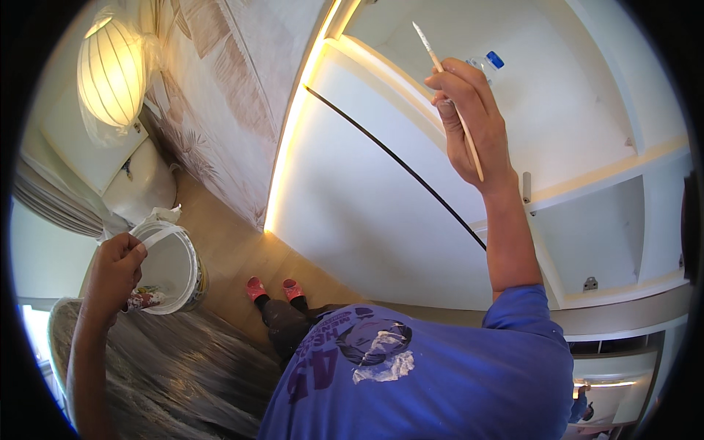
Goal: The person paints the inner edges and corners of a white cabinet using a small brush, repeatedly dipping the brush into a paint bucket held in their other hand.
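Both hands are busy in the head view: the right hand is clamped on a thin paintbrush raised toward the white cabinet panel; the left hand grips the rim of a white paint bucket. White already covers the panel; what is left I cannot tell.

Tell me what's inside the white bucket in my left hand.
The white bucket shows only a pale, paint-coated inner wall; its bottom is out of sight. The left hand grips its rim.
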`<state>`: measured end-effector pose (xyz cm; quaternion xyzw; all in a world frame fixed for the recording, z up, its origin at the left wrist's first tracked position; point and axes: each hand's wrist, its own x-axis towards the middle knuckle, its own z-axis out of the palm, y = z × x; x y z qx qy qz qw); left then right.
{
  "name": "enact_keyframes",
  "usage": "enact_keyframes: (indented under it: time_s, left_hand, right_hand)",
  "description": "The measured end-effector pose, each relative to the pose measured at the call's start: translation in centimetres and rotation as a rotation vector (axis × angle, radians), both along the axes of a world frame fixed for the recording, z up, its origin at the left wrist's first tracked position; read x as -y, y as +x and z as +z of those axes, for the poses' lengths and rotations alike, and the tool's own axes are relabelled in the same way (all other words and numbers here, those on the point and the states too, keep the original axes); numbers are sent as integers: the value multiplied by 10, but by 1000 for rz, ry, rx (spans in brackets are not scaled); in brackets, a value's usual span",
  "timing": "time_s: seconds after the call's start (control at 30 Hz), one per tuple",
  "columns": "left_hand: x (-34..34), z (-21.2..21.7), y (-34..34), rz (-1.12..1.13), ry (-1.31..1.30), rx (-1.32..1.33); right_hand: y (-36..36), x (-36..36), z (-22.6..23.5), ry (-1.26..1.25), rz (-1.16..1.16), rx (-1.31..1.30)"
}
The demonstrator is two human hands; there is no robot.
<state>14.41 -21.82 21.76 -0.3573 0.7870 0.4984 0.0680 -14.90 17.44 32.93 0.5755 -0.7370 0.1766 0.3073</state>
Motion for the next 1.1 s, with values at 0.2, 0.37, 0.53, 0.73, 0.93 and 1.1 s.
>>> enact_keyframes:
  time_s: [0.2,0.37,0.53,0.73,0.93,1.1]
  left_hand:
    - [6,-8,3,-28,0,-6]
    - [5,-6,6,-9,23,15]
    - [6,-3,-6,-9,64,35]
    - [4,7,0,6,112,25]
    - [-5,36,-10,-53,7,9]
    - [0,41,15,-103,-9,-21]
  right_hand:
    - [36,-18,-24,-133,81,-61]
    - [74,-30,-96,-40,132,315]
    - [100,-22,-176,12,168,643]
    - [107,19,-201,-35,157,994]
    - [111,96,-166,-207,211,976]
    - [143,162,-124,6,634,872]
